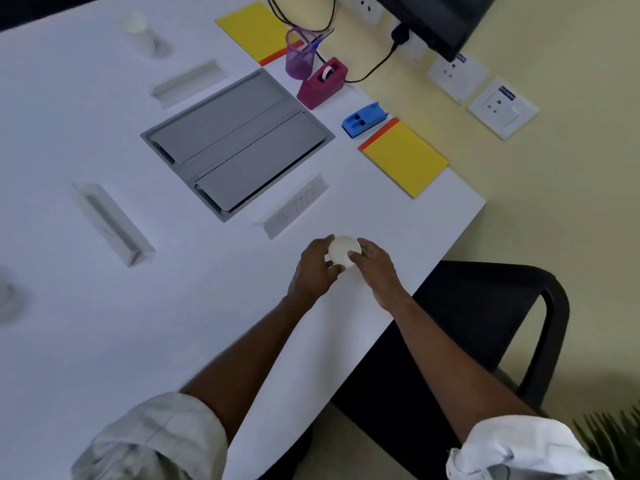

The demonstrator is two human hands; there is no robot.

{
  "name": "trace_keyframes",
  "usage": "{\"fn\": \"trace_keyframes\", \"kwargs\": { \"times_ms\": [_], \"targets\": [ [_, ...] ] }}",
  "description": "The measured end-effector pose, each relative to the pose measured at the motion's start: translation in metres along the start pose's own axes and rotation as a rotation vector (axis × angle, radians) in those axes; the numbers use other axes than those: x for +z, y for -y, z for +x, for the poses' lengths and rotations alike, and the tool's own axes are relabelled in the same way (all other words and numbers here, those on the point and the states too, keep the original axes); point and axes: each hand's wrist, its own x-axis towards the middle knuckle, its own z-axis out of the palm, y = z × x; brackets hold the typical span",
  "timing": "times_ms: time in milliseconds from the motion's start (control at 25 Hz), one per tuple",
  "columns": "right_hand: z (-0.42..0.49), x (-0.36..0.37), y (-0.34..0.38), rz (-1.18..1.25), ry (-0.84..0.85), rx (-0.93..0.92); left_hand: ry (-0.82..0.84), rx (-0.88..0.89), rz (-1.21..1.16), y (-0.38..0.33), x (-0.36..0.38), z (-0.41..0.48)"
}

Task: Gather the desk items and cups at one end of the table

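Near the right edge of the surface [104, 341], the left hand [311, 271] and right hand [375, 268] both curl round one white cup [344, 250], mostly hidden by fingers; a second cup [138, 32] is blurred far off, plus two yellow notepads [258, 29] [405, 155].

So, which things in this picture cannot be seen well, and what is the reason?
Head view only:
- White cup: the fingers of the left hand and right hand cover its sides and base; whether it touches the table is unclear.
- Grey object at the left edge: cut off by the frame and blurred; unidentifiable.
- Name card: its writing is too faint to read.
- Far cup: blurred.
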Motion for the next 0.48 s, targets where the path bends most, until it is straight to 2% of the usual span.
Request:
{"fn": "trace_keyframes", "kwargs": {
  "times_ms": [360, 480],
  "targets": [
    [0.01, -0.002, -0.009, -0.029, -0.002, 0.063, 0.022, 0.001, 0.0, 0.01, 0.009, 0.002],
    [0.003, -0.007, -0.017, -0.137, -0.039, 0.02, 0.016, -0.014, 0.072, 0.01, 0.009, -0.004]
  ]
}}
